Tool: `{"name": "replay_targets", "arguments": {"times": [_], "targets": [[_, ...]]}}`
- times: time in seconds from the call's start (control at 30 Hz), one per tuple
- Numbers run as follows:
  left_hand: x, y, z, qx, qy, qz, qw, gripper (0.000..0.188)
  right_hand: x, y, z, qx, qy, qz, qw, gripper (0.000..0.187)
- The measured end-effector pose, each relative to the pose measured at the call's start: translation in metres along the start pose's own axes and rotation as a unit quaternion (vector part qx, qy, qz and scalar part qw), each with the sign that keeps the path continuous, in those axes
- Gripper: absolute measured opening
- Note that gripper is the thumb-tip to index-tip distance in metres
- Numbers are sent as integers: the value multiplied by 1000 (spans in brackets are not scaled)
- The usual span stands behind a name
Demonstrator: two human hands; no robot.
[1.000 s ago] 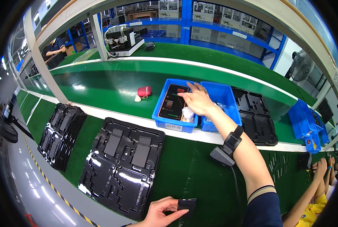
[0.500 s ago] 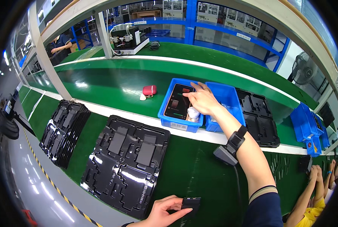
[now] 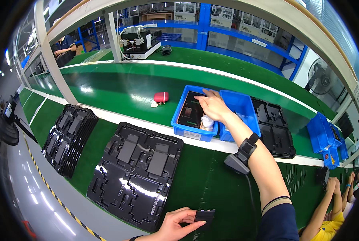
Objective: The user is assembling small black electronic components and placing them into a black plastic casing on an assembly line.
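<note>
Near the front edge of the green bench, my left hand (image 3: 180, 224) pinches a small flat black rectangular part (image 3: 204, 216) between thumb and fingers. My right hand (image 3: 214, 107) reaches over a blue bin (image 3: 193, 134), its fingers stretched out across the upper end of a phone (image 3: 190, 112) with a lit dark screen. The phone lies tilted inside that bin, and some small white items (image 3: 207, 121) sit beside it, partly under my hand. A strap with a black box-shaped device (image 3: 240, 158) is on my right wrist, a cable trailing from it.
A black moulded tray (image 3: 135, 176) holds two dark flat pieces; a tray stack (image 3: 69, 136) stands farther left. Behind are a red case (image 3: 161, 97) and a second blue bin (image 3: 243, 105). Thin strips (image 3: 295, 178) lie at right, near another person's hands (image 3: 333, 186).
The whole view has shifted slightly. My right fingers have moved a little over the phone's upper end and cover more of its screen. My left hand keeps its pinch on the black part.
</note>
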State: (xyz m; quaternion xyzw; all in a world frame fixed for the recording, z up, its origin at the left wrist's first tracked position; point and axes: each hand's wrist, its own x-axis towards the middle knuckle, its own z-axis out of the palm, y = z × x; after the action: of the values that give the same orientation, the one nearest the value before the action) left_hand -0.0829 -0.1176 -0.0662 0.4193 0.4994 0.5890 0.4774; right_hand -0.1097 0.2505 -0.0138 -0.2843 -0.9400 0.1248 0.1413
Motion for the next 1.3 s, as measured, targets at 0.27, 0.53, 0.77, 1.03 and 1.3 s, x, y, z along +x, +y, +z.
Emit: {"name": "replay_targets", "arguments": {"times": [0.27, 0.53, 0.77, 1.03, 1.3], "targets": [[-1, 1, -3, 40, -13, -5, 999, 22, 14, 6, 1, -10, 46, -8, 999, 41], [1, 3, -1, 12, -7, 14, 1000, 22, 19, 1, 8, 0, -4, 5, 1000, 41], [1, 6, 0, 22, -9, -1, 1000, 23, 20, -1, 14, -23, 4, 20, 1000, 41], [2, 7, -2, 24, -7, -4, 1000, 22, 3, 0, -13, 109, 66, -27, 991, 39], [7, 29, 5, 41, 34, 29, 998, 16, -48, -31, -25, 155, -11, -167, 974, 33]]}}
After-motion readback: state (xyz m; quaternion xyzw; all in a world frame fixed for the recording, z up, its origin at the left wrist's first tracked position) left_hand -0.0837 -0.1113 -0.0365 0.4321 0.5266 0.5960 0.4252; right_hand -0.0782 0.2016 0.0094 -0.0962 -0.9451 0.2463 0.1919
